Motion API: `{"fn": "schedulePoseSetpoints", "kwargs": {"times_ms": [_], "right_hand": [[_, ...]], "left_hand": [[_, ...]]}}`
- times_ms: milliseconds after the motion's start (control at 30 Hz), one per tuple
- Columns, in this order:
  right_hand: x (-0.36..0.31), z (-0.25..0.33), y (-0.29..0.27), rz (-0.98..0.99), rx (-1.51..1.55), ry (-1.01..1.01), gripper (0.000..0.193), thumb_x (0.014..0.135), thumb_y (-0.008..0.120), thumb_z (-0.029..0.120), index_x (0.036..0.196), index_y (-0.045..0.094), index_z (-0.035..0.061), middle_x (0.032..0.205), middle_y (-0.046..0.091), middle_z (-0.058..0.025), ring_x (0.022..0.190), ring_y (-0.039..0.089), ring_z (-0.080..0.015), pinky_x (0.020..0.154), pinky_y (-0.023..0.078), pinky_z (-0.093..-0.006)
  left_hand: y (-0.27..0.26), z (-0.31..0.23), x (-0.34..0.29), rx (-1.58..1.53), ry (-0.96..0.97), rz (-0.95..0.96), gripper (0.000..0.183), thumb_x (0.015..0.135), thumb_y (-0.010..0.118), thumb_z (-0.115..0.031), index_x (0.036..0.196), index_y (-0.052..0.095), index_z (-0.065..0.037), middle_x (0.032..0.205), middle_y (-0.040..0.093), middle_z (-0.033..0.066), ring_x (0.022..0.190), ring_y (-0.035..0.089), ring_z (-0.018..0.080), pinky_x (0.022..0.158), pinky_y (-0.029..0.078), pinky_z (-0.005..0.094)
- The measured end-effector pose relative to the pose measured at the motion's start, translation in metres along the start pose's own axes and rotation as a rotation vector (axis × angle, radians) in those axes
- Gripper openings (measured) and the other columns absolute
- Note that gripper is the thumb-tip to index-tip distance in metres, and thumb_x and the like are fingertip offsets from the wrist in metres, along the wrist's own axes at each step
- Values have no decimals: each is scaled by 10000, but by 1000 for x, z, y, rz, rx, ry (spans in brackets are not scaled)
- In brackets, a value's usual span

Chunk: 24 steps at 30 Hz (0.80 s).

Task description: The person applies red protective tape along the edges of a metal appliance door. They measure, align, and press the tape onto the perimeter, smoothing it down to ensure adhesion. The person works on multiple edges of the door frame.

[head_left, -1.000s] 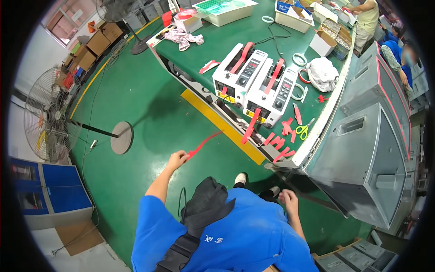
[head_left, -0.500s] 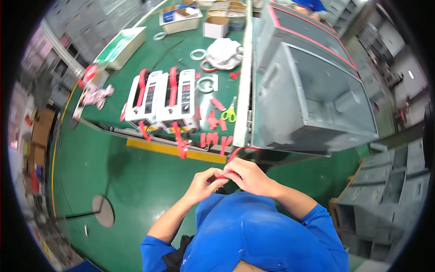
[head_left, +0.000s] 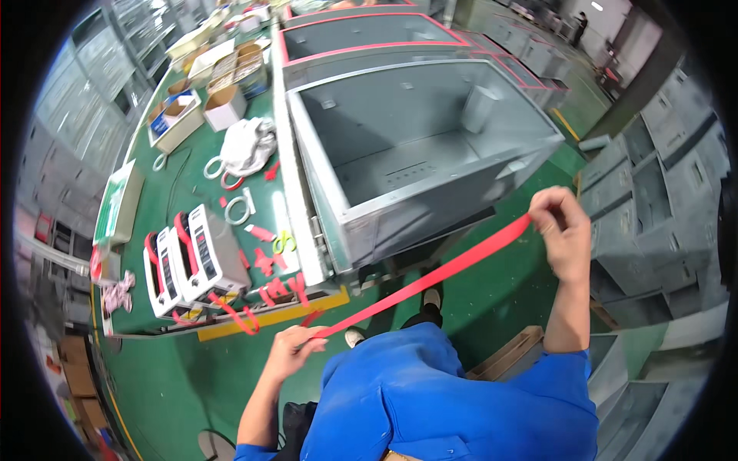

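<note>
Red tape strip (head_left: 430, 280) is held taut between both hands, pinched near one end by the left hand (head_left: 296, 349), at the other by the right hand (head_left: 561, 227). Probably light, limp, sticky; best gripped by its ends. Beyond, between hands: grey metal box (head_left: 438, 224). Ahead-left of left hand: white tape dispensers (head_left: 219, 257), set on green surface (head_left: 150, 196).

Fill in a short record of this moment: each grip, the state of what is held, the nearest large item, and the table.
Left grip: pinching the red tape near one end
Right grip: pinching its other end
Tape state: one long strip spanning both
Nearest large item: open grey box
Table: two white machines, scissors, red pieces, white cloth
</note>
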State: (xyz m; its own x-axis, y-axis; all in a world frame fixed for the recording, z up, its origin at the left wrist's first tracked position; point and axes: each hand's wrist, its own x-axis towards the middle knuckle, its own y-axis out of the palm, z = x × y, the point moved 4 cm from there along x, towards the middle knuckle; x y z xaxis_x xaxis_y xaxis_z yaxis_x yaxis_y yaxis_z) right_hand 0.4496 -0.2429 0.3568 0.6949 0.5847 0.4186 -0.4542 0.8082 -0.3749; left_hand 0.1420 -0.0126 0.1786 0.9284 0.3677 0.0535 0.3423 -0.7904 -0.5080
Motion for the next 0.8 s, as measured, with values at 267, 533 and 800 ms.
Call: {"fn": "schedulePoseSetpoints", "kwargs": {"times_ms": [267,533,800], "right_hand": [[57,-117,-169,-147,133,91,65,848,554,100,854,527,42,760,505,14,659,445,-60,614,378,-196],[155,-187,-225,11,149,88,73,837,576,114,856,531,60,748,507,22,660,452,-41,592,388,-188],[202,-238,-224,222,278,223,128,814,602,95,929,555,65,713,525,13,607,487,-48,543,428,-188]], "left_hand": [[-3,-46,71,82,-102,-203,154,789,554,42,925,625,21,678,604,65,607,574,114,543,463,225],[-10,-129,144,-31,32,-518,142,816,594,-84,883,612,40,808,513,53,610,474,95,562,394,207],[-5,-114,154,-392,-134,-764,89,825,590,-75,887,552,-25,676,550,11,557,501,72,494,401,190]]}}
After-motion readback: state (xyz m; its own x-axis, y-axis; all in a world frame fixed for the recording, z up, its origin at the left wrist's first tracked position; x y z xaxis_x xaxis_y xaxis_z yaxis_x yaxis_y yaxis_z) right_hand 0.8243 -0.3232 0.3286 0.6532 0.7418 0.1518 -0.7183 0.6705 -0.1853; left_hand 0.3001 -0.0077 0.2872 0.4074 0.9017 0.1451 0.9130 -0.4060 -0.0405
